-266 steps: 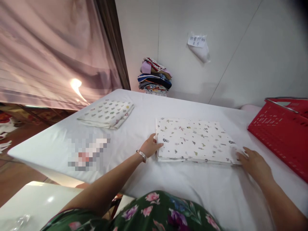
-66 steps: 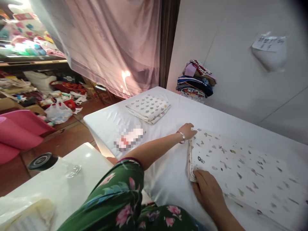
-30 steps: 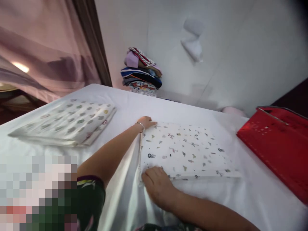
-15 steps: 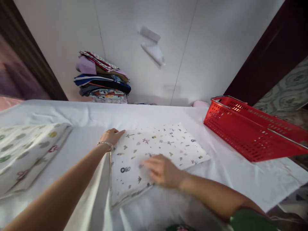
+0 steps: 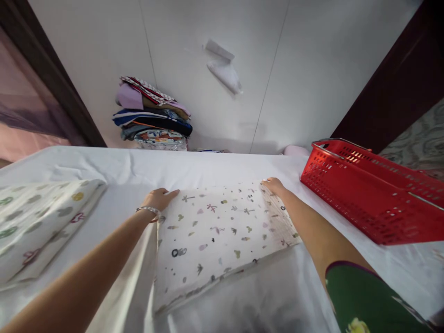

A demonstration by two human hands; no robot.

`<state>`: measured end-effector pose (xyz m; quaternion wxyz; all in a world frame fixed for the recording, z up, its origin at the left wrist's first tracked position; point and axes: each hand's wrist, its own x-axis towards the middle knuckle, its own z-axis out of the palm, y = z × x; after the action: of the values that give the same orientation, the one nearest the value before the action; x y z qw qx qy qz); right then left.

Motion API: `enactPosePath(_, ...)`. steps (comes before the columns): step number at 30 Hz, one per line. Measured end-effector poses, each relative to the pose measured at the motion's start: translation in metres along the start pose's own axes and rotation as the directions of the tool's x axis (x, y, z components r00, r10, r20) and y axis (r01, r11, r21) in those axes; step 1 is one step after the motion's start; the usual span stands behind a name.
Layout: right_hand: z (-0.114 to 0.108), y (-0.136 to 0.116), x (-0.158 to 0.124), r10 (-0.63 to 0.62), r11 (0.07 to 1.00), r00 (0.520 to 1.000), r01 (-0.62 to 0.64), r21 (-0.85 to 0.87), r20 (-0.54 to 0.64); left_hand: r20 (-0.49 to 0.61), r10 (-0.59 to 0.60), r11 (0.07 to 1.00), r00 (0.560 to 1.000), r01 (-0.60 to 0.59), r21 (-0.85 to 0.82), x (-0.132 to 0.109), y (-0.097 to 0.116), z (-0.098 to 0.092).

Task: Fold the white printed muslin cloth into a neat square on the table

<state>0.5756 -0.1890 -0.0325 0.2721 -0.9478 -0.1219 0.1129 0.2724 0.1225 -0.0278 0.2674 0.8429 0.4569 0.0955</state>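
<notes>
A thin white cloth (image 5: 218,231) printed with small palm trees, flamingos and fruit lies folded flat on the white sheet before me. At its far left corner my left hand (image 5: 161,200), with a bracelet at the wrist, has its fingers closed on the edge. My right hand (image 5: 273,184) pinches the far right corner, its fingers partly hidden. The forearm passes over the cloth's right side. Further left lies a thicker folded cloth (image 5: 45,222) with larger grey, green and pink prints, touched by neither hand.
A red perforated plastic basket (image 5: 367,194) with metal handles stands on the right. Behind the white-covered surface (image 5: 222,169), a stack of folded clothes (image 5: 154,115) leans by the pale wall. A pink object (image 5: 295,151) shows at the far edge.
My right hand has moved from the cloth's middle, where it was sweeping in a blur, to the far right corner. My left hand stays at the far left corner.
</notes>
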Motion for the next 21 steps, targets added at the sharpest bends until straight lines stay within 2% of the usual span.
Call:
enactPosePath(4,0.002,-0.003,0.011,0.074,0.992,0.993,-0.083,0.094,0.091,0.017,-0.086,0.987,0.996,0.087,-0.135,-0.001,-0.002,0.001)
enactPosePath(7,-0.004,-0.001,0.017,0.07,0.986,0.988,-0.09,0.141,0.137,0.023,-0.065,0.984,0.998,0.068,-0.162,-0.004,-0.002,0.002)
enactPosePath(11,-0.009,0.003,0.02,-0.004,0.981,0.991,-0.023,0.194,0.137,0.061,-0.016,0.986,0.998,0.026,-0.165,-0.01,-0.001,-0.001)
enactPosePath(13,-0.01,0.003,0.021,-0.051,0.978,0.994,0.03,0.209,0.095,0.08,-0.016,0.98,0.997,0.032,-0.195,-0.008,0.001,-0.005)
enactPosePath(17,-0.009,-0.005,0.028,-0.132,0.972,0.988,0.145,0.183,-0.081,0.073,-0.033,0.968,0.997,0.05,-0.245,0.013,0.006,-0.011)
enactPosePath(21,0.002,-0.012,0.035,-0.165,0.98,0.972,0.181,0.085,-0.166,0.016,-0.007,0.982,1.0,0.01,-0.188,0.039,0.011,0.001)
